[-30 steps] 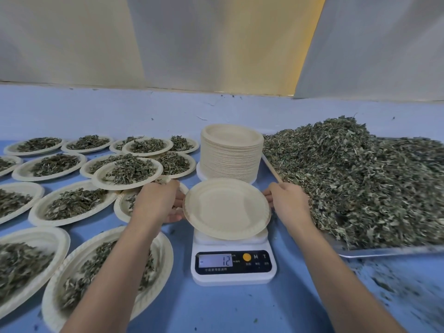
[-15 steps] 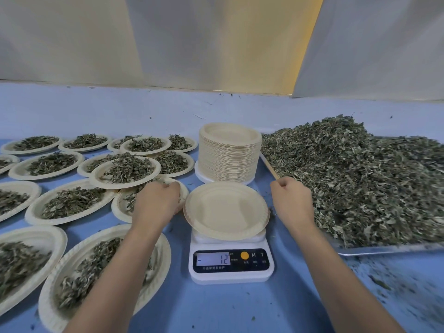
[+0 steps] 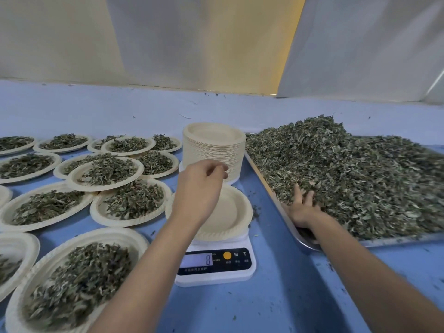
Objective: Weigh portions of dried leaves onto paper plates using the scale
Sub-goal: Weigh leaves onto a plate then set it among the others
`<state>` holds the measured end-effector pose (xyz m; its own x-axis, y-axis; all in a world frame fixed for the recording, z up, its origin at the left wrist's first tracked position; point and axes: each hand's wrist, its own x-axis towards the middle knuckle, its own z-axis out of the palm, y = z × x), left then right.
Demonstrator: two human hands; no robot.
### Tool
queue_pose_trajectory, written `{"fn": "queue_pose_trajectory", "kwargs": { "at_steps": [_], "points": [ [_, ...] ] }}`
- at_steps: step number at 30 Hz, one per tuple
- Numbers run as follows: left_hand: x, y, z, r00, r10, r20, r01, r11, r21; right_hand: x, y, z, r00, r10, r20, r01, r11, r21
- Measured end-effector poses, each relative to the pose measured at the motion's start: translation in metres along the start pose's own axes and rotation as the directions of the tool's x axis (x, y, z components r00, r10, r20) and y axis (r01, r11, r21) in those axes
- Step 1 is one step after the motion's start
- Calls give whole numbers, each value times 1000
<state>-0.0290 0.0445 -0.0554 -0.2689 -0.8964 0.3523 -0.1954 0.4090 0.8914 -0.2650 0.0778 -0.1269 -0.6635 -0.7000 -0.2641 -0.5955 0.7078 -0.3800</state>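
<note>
In front of the scale (image 3: 216,267) the blue surface (image 3: 228,308) lies bare, a wide strip open to the near edge. Right of the scale a narrow bare lane runs back beside the tray rim (image 3: 262,177); past that rim the leaf heap (image 3: 348,176) fills the tray. Behind the scale the plate stack (image 3: 213,145) stands tall and closes that way. Left of the scale filled plates (image 3: 129,200) crowd and overlap, leaving thin gaps. The left hand (image 3: 199,186) hangs over the scale's empty plate (image 3: 230,212).
</note>
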Motion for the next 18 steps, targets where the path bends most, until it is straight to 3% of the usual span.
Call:
{"fn": "queue_pose_trajectory", "kwargs": {
  "at_steps": [6,9,12,18],
  "points": [
    [0,7,17,999,42,19,-41,997,-66,17,-13,7,951,-181,-250,165,983,-83],
    [-1,4,18,999,51,11,-51,997,-63,21,-15,8,914,-318,-252,265,938,-226],
    [-1,2,17,999,38,11,-37,997,-61,22,-18,8,904,-363,-225,284,904,-319],
    [-1,-1,13,1000,-7,-7,6,994,-108,23,-16,7,882,-336,-331,290,940,-181]
  ]
}}
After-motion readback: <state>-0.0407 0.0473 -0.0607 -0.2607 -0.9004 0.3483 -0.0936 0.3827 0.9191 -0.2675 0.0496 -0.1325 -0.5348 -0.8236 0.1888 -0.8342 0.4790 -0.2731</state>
